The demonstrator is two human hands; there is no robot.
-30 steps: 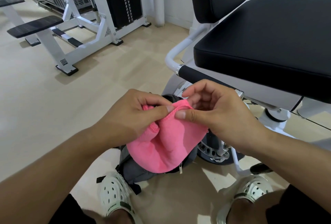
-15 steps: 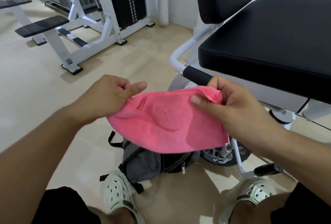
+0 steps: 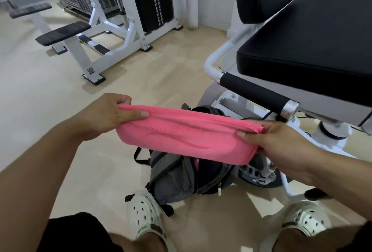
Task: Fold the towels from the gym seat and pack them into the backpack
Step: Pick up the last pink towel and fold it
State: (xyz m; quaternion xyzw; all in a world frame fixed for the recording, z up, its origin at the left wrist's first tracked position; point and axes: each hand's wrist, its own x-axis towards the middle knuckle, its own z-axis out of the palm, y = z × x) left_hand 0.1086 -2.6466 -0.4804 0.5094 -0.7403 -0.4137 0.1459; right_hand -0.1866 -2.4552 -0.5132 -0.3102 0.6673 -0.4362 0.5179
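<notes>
Holding: folded pink terry towel (image 3: 187, 133) stretched flat between both hands, up in the air above the backpack
Far left: white-framed weight machine with black footplates and black weight stack (image 3: 112, 30) on the beige floor (image 3: 40, 94), well apart from the person
Left hand (image 3: 104, 117): fingers curled round the towel's left end, thumb laid along the top edge, pinching the cloth
Towel: long narrow band, several layers stacked at the right end, lower edge sagging a bit; a crease runs across the front
Backpack: grey fabric backpack with black straps (image 3: 173, 179) on the floor under the towel, between the two feet; main zip open, something pink showing inside, cannot tell what
Shoes: pale perforated clogs, left clog (image 3: 144, 219) touching the backpack's lower corner, right clog (image 3: 306, 221) apart from it
Right hand (image 3: 281, 147): thumb on top, fingers underneath, gripping the towel's right end
Right: black padded gym seat with backrest (image 3: 314, 36) on a white frame, black foam handle (image 3: 255, 92) just below its front edge; nothing lies on the visible part of the seat
</notes>
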